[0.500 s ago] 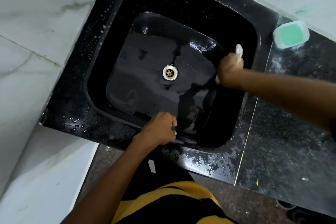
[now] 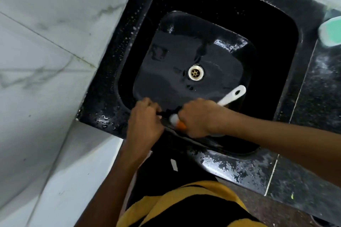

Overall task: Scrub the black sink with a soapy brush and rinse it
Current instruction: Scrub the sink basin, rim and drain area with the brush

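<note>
While left hand [image 2: 145, 121] grips sink [image 2: 239, 167] rim (near edge), right hand [image 2: 198, 118] clasps brush [image 2: 232, 96]

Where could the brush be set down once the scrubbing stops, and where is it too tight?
Free: the sink floor around the drain, and the wet counter right of the sink, below the soap. Crowded: the near rim, where the left hand and the right hand, gripping the brush, meet.

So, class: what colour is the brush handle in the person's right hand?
White, with an orange part near the head; the brush handle shows best in the head view.
</note>
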The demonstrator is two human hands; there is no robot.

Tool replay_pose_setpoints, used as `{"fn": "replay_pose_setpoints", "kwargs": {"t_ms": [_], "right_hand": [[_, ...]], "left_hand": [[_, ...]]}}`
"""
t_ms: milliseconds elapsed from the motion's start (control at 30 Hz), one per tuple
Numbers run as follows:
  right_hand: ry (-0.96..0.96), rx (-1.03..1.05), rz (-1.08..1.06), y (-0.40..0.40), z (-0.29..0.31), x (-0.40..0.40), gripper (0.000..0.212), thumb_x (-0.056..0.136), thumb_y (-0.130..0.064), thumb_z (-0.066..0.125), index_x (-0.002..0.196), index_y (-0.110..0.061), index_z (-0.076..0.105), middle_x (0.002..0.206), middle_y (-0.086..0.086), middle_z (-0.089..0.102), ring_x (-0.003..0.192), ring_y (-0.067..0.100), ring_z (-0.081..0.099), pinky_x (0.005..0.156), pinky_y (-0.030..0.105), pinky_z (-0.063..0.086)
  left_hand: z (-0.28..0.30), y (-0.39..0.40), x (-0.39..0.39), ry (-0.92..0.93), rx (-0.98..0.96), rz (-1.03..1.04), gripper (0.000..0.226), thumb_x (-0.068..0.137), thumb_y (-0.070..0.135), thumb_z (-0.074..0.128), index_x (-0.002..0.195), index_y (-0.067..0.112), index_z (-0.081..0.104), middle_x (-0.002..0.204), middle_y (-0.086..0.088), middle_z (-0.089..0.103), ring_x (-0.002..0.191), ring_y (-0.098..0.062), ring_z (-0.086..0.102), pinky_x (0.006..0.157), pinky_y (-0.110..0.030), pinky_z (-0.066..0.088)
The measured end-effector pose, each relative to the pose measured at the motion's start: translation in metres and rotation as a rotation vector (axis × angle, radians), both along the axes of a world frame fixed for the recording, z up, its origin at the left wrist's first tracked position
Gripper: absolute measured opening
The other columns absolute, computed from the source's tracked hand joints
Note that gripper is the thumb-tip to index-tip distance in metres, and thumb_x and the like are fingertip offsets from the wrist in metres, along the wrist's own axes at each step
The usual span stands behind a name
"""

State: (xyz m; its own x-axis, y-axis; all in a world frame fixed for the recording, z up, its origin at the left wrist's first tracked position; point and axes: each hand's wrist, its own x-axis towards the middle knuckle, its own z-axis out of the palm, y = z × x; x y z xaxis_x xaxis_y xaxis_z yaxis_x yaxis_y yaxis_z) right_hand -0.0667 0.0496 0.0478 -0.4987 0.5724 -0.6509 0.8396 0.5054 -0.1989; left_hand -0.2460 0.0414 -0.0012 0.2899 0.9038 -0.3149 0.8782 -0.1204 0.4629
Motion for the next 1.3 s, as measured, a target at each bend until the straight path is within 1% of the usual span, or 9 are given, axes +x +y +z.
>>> {"fn": "replay_pose_setpoints", "kwargs": {"t_ms": [133, 400, 500, 733, 833, 967, 1133, 1233, 1300], "right_hand": [[0.173, 0.034, -0.13, 0.025, -0.008, -0.03, 0.01, 0.082, -0.028, 0.052, 0.083, -0.018, 0.056, 0.091, 0.01, 0.064, 0.084, 0.033, 0.063, 0.063, 0.03, 0.035], [-0.046, -0.038, 0.104, -0.039, -0.01, 0.028, 0.026, 0.095, -0.017, 0.038, 0.109, -0.015, 0.061, 0.102, 0.005, 0.068, 0.092, 0.027, 0.067, 0.067, 0.03, 0.042], [0.029, -0.008, 0.092, -0.034, -0.01, 0.018, 0.025, 0.094, -0.019, 0.039, 0.106, -0.017, 0.061, 0.098, 0.003, 0.068, 0.091, 0.025, 0.067, 0.066, 0.03, 0.043], [0.277, 0.063, -0.087, 0.017, -0.015, -0.049, 0.008, 0.09, -0.015, 0.046, 0.082, -0.017, 0.048, 0.083, 0.011, 0.058, 0.08, 0.033, 0.061, 0.062, 0.033, 0.032], [0.143, 0.072, 0.005, -0.001, -0.009, -0.012, 0.019, 0.09, -0.014, 0.044, 0.103, -0.011, 0.058, 0.096, 0.013, 0.066, 0.088, 0.033, 0.064, 0.065, 0.032, 0.035], [-0.131, -0.216, 0.042, -0.032, -0.004, 0.043, 0.026, 0.089, -0.013, 0.044, 0.109, -0.016, 0.061, 0.105, 0.008, 0.067, 0.096, 0.029, 0.065, 0.072, 0.032, 0.046], [0.067, 0.039, 0.033, -0.016, -0.018, 0.006, 0.029, 0.092, -0.019, 0.041, 0.116, -0.018, 0.057, 0.099, 0.004, 0.067, 0.09, 0.027, 0.066, 0.064, 0.032, 0.038], [0.308, 0.105, -0.118, 0.012, -0.02, -0.036, 0.036, 0.092, -0.021, 0.042, 0.128, -0.024, 0.046, 0.072, 0.003, 0.049, 0.063, 0.025, 0.052, 0.056, 0.03, 0.029], [0.36, 0.036, -0.163, 0.025, -0.02, -0.043, 0.012, 0.094, -0.022, 0.042, 0.092, -0.021, 0.054, 0.066, 0.004, 0.04, 0.062, 0.025, 0.045, 0.057, 0.03, 0.028]], "left_hand": [[-0.002, 0.011, -0.025, -0.027, 0.056, 0.052, 0.025, 0.069, -0.005, 0.058, 0.088, 0.005, 0.068, 0.096, -0.013, 0.055, 0.09, -0.033, 0.053, 0.077, -0.041, 0.046], [0.001, 0.011, -0.034, -0.074, 0.126, 0.151, 0.028, 0.074, -0.011, 0.063, 0.094, 0.008, 0.067, 0.102, -0.003, 0.056, 0.098, -0.022, 0.052, 0.085, -0.015, 0.033], [0.001, 0.014, -0.035, -0.095, 0.095, 0.182, 0.032, 0.073, -0.014, 0.062, 0.095, 0.009, 0.067, 0.102, -0.002, 0.057, 0.099, -0.021, 0.056, 0.085, -0.008, 0.034], [0.008, 0.018, -0.032, -0.098, 0.077, 0.17, 0.036, 0.068, -0.011, 0.052, 0.097, 0.007, 0.066, 0.101, -0.008, 0.059, 0.094, -0.029, 0.059, 0.083, -0.043, 0.052], [0.008, 0.018, -0.028, -0.082, 0.06, 0.176, 0.038, 0.069, -0.013, 0.055, 0.099, 0.007, 0.067, 0.104, -0.007, 0.058, 0.099, -0.029, 0.059, 0.086, -0.042, 0.052], [0.003, 0.02, -0.027, -0.049, 0.047, 0.159, 0.041, 0.069, -0.017, 0.054, 0.099, 0.006, 0.068, 0.104, -0.007, 0.059, 0.101, -0.028, 0.058, 0.088, -0.043, 0.053], [0.002, 0.022, -0.025, 0.018, 0.017, 0.099, 0.041, 0.067, -0.014, 0.06, 0.1, 0.006, 0.072, 0.103, -0.006, 0.061, 0.101, -0.027, 0.057, 0.086, -0.036, 0.05], [0.004, 0.023, -0.024, 0.017, 0.019, 0.115, 0.033, 0.073, -0.008, 0.063, 0.1, 0.008, 0.072, 0.104, -0.007, 0.06, 0.096, -0.021, 0.055, 0.079, -0.029, 0.045], [0.006, 0.022, -0.022, -0.009, 0.023, 0.167, 0.032, 0.079, -0.003, 0.063, 0.107, 0.01, 0.07, 0.109, -0.008, 0.057, 0.095, -0.014, 0.049, 0.079, -0.024, 0.04]]}}
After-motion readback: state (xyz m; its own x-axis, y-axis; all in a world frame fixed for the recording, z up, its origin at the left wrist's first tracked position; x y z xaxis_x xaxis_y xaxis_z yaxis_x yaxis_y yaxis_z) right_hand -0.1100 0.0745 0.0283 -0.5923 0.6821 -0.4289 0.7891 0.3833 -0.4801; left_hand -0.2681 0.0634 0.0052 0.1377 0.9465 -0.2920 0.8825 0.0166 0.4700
